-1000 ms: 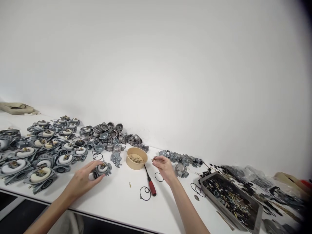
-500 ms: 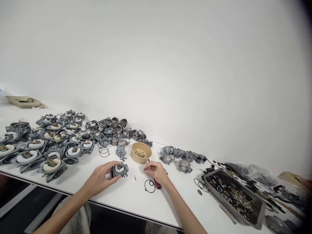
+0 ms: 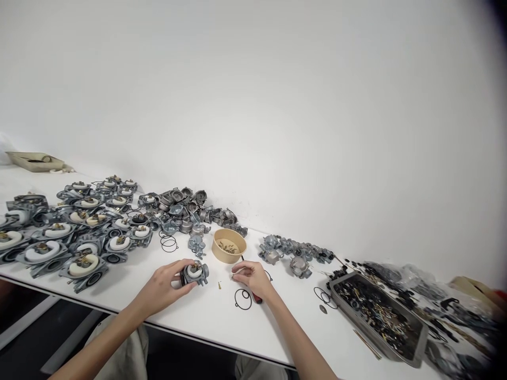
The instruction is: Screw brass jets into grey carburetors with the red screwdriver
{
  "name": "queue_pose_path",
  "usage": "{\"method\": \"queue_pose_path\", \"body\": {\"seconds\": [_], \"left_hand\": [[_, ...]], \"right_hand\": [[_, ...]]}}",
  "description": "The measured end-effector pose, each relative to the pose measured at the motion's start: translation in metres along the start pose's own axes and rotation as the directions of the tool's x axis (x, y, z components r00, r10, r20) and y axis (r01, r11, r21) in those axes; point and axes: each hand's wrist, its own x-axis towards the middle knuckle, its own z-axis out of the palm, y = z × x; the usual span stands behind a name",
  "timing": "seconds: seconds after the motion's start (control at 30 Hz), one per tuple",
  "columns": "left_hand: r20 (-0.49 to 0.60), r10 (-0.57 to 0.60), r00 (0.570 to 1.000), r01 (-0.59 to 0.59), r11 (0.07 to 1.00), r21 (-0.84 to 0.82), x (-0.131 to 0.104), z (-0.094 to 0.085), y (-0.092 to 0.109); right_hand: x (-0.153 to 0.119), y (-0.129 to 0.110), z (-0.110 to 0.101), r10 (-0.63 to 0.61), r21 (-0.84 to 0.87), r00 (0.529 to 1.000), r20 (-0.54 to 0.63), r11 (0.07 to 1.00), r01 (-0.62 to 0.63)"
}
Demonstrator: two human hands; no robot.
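Metal carburetor body [image 3: 195, 273], one, with white float: grasped by the left hand [image 3: 166, 282] between thumb and fingers, at the near side of the white table [image 3: 202, 316]; served as clock centre, 12 pointing to the wall [image 3: 253, 116].

Right hand [image 3: 253, 278], at 3 o'clock: fingertips pinched together on a tiny piece [image 3: 232, 276], too small to identify.

Small brass part [image 3: 219, 285], one: lay loose at 4 o'clock, between the hands.

Black rings [image 3: 243, 299] and red handle [image 3: 257, 298], the latter partly hidden by the right hand: 4 o'clock.

Tan bowl [image 3: 225, 259], holding small metal pieces: 2 o'clock.

Blue-grey casting [image 3: 196, 245], one: 12 o'clock, before a heap of metal castings [image 3: 182, 206].

Bodies with white floats [image 3: 79, 227], many, closely grouped: 9 to 10 o'clock.

Metal tray [image 3: 420, 345], filled with mixed small parts: past 3 o'clock, well apart.
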Motion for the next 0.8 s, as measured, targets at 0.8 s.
{"method": "queue_pose_path", "body": {"seconds": [0.8], "left_hand": [[-0.011, 0.0, 1.0, 0.0, 1.0, 0.026, 0.001, -0.002, 0.002]], "right_hand": [[-0.047, -0.019, -0.14, -0.257, -0.587, 0.808, -0.529, 0.799, -0.13]]}}
